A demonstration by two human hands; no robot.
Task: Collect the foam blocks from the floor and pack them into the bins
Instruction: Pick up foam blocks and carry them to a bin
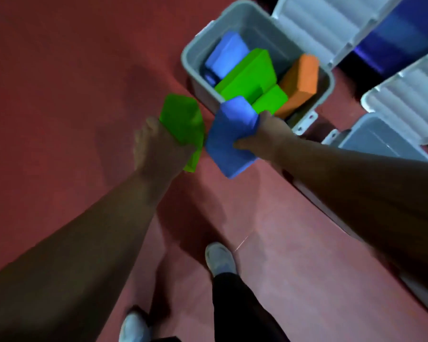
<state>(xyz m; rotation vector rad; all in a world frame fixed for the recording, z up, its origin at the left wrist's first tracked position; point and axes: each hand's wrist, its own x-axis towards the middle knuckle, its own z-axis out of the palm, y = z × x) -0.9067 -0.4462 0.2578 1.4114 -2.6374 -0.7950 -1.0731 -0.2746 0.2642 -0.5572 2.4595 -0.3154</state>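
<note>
Hands: both occupied, both raised above the red floor (59, 95). Left hand (158, 149) grips 1 green foam block (181, 119) by its near end, fingers wrapped round it; the block sits just outside the near-left corner of the grey bin (252, 23). Right hand (265, 134) clutches 1 blue foam block (230, 137), thumb on its near face, fingers over the far edge; this block overlaps the bin's near rim in view. The 2 held blocks lie just beside each other with a narrow gap between.

Bin contents: 1 pale blue block (227, 54) at the far left, 1 large green block (247, 75) in the middle, 1 smaller green block (269, 98) nearer, 1 orange block (300, 80) tilted against the right wall. White lid (331, 25) stands open behind. Neighbouring bin (381, 141) sits to the right, its right-hand lid (410, 90) also open; contents cannot be made out. 2 pale shoes (219, 257) stand on the floor below. Edges blurred throughout.
</note>
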